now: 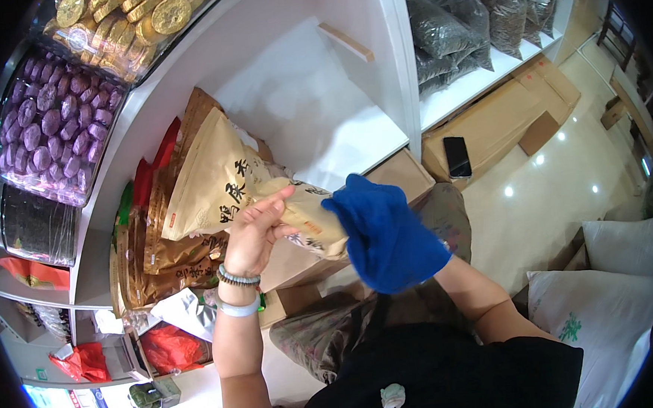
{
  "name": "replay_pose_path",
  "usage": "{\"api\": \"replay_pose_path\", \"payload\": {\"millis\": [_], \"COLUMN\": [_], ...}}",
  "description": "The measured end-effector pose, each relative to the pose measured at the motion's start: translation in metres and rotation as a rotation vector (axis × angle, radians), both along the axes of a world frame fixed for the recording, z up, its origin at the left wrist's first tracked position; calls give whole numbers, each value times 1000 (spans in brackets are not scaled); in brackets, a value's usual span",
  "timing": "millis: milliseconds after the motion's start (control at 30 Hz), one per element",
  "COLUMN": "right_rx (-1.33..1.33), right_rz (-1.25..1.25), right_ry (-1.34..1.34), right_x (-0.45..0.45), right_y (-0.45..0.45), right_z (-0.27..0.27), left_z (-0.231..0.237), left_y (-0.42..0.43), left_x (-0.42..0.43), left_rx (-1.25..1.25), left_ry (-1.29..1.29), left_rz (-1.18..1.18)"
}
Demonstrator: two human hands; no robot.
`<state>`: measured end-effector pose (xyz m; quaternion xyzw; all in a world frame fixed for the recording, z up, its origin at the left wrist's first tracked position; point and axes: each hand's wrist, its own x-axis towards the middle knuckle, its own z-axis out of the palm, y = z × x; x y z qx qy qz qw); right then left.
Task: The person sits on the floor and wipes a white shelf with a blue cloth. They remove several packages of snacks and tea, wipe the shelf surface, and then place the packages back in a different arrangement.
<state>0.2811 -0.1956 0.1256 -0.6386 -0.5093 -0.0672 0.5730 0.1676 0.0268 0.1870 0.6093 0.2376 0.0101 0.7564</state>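
My left hand [258, 230], with a beaded bracelet and a pale bangle at the wrist, grips a tan paper pouch [313, 219] that bears dark writing. A blue cloth [387, 234] covers my right hand, hiding its fingers, and its edge touches the near end of the pouch. Just beyond my left hand a larger kraft-paper pouch [207, 183] with writing leans on the shelf. Behind it stand several brown and gold pouches [154, 237], packed upright in a row.
A white shelf board [309, 104] bears a loose wooden strip [346, 42]. Jars of purple-wrapped sweets [52, 120] and gold coins [125, 25] line the upper left. Right, a black phone [457, 157] lies on a cardboard box [501, 120], below bagged dry goods [450, 28]. White sacks [596, 311] stand lower right.
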Motion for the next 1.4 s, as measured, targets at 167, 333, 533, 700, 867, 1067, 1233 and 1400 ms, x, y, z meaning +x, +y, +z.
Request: {"api": "replay_pose_path", "payload": {"millis": [167,333,533,700,867,1067,1233,1400], "right_rx": [66,90,276,67,-84,326,417,281], "right_rz": [-412,-298,-230,-301,-86,191,-89,395], "right_ry": [246,596,631,365,445,1030,635,1045], "right_x": [-6,16,14,25,38,32,74,63], "right_y": [23,40,53,57,57,88,81,32], "right_z": [-39,-80,-74,-56,-43,-88,-142,-131], "left_z": [-6,12,22,0,1,-6,-9,-5], "left_y": [-36,-71,-82,-74,-58,-50,-43,-35], "left_x": [14,28,69,77,56,43,29,10], "left_rx": [2,1220,1996,1837,1714,1592,1404,1318], "left_ry": [-152,134,-562,-336,-310,-254,-325,-193], "left_rz": [-72,-103,-57,-130,19,36,119,130]}}
